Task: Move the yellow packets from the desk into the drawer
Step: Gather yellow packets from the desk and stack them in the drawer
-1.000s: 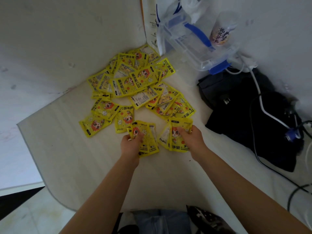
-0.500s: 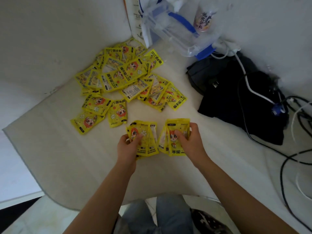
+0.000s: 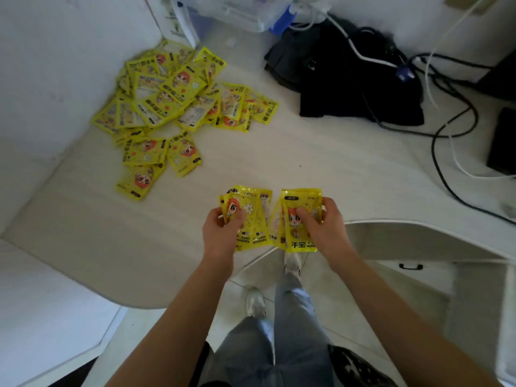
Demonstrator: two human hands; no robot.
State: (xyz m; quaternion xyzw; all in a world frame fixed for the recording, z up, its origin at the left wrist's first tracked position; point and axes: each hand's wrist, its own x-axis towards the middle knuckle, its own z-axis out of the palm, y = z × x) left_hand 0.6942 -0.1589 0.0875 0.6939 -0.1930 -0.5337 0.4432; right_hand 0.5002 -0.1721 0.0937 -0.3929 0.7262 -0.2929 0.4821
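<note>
My left hand [image 3: 220,230] grips a small stack of yellow packets [image 3: 251,219] printed with a cartoon face and "HAND WARMER". My right hand [image 3: 324,227] grips another stack of yellow packets [image 3: 300,219] right beside it. Both stacks hang over the desk's near edge [image 3: 251,263]. A heap of several more yellow packets [image 3: 178,99] lies in the far left corner of the white desk [image 3: 279,157]. A shut drawer with a black handle [image 3: 410,266] sits under the desk at the right.
A black bag [image 3: 357,79] lies at the back right with white and black cables [image 3: 446,129] trailing over it. A clear plastic box [image 3: 240,12] stands at the back. White walls close the left side. My legs and shoes [image 3: 279,303] stand on the tiled floor below.
Both hands have pulled back from the heap toward the desk's near edge, each carrying its stack of packets. The view has tilted down, showing the floor and the drawer.
</note>
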